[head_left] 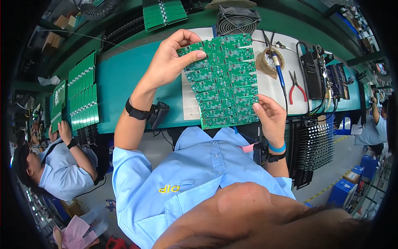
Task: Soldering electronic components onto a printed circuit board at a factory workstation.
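Note:
A green circuit board panel [226,79], covered in rows of small parts, is held up in front of my chest. My left hand [174,58] grips its upper left corner, thumb on the face and fingers behind. At the lower right edge, my right hand [270,118] pinches the same panel with thumb and curled fingers. The panel leans a little and covers part of the white sheet [190,103] on the bench. Dark straps with small devices sit on both my wrists, and the right one also wears a blue band.
Right of the panel lie a soldering iron [277,62] at its stand and red-handled pliers [297,89]. A black fan [236,20] stands behind. More boards lie at the back [165,14] and left [83,91]. A rack [313,145] is at lower right. A co-worker [62,166] handles boards on the left.

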The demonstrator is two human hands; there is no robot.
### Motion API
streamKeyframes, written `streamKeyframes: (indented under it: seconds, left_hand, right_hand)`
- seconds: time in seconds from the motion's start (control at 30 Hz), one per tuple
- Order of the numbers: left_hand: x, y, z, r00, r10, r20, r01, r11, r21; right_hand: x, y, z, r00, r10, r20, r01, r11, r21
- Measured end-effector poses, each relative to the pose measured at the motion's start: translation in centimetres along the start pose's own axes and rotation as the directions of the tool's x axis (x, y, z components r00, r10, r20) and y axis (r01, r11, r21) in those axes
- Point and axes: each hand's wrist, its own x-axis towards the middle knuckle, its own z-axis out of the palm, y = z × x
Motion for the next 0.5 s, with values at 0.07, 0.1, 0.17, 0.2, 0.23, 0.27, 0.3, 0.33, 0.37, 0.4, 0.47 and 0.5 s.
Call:
streamKeyframes:
  seconds: [0.07, 0.1, 0.17, 0.2, 0.23, 0.27, 0.3, 0.33, 0.37, 0.4, 0.47, 0.5]
  left_hand:
    - [-0.1, 0.3, -0.1, 1.000, 0.003, 0.000, -0.003, 1.000, -0.015]
    - [-0.2, 0.5, -0.2, 1.000, 0.006, 0.000, -0.006, 1.000, -0.023]
    - [-0.4, 0.7, -0.4, 1.000, 0.018, -0.005, -0.018, 1.000, -0.021]
    - [-0.5, 0.8, -0.5, 1.000, 0.028, -0.010, -0.029, 0.999, -0.021]
    - [-0.6, 0.9, -0.6, 0.999, 0.039, -0.014, -0.039, 0.999, -0.021]
    - [-0.7, 1.0, -0.7, 0.999, 0.042, -0.015, -0.043, 0.999, -0.019]
    - [-0.7, 1.0, -0.8, 0.999, 0.043, -0.020, -0.044, 0.999, -0.023]
    - [-0.8, 1.1, -0.9, 0.999, 0.044, -0.026, -0.045, 0.999, -0.027]
    - [-0.9, 1.1, -1.0, 0.999, 0.045, -0.031, -0.046, 0.998, -0.031]
    - [-0.9, 1.1, -1.0, 0.998, 0.047, -0.033, -0.048, 0.998, -0.030]
    - [-1.0, 1.0, -1.2, 0.997, 0.069, -0.047, -0.071, 0.996, -0.047]
    - [-1.1, 1.0, -1.2, 0.995, 0.079, -0.053, -0.082, 0.995, -0.055]
  right_hand:
    - [-0.1, -0.5, 0.0, 1.000, -0.014, -0.001, 0.014, 1.000, -0.014]
    - [-0.1, -0.6, 0.1, 1.000, -0.021, -0.001, 0.021, 1.000, -0.022]
    - [-0.1, -0.9, 0.3, 1.000, -0.029, -0.003, 0.029, 0.999, -0.016]
    - [-0.1, -1.1, 0.5, 0.999, -0.034, -0.006, 0.034, 0.999, -0.010]
    - [-0.1, -1.2, 0.6, 0.999, -0.039, -0.009, 0.039, 0.999, -0.005]
    - [0.0, -1.5, 0.7, 0.999, -0.043, -0.008, 0.043, 0.999, -0.004]
    - [0.0, -1.8, 0.9, 0.999, -0.050, -0.008, 0.050, 0.999, 0.001]
    - [0.1, -2.1, 1.1, 0.998, -0.057, -0.008, 0.057, 0.998, 0.006]
    - [0.1, -2.3, 1.2, 0.998, -0.064, -0.008, 0.064, 0.998, 0.012]
    - [0.1, -2.3, 1.3, 0.998, -0.066, -0.006, 0.066, 0.998, 0.011]
    - [0.2, -2.5, 1.1, 0.995, -0.096, 0.005, 0.096, 0.995, -0.010]
    - [0.2, -2.5, 1.1, 0.994, -0.110, 0.010, 0.111, 0.994, -0.020]
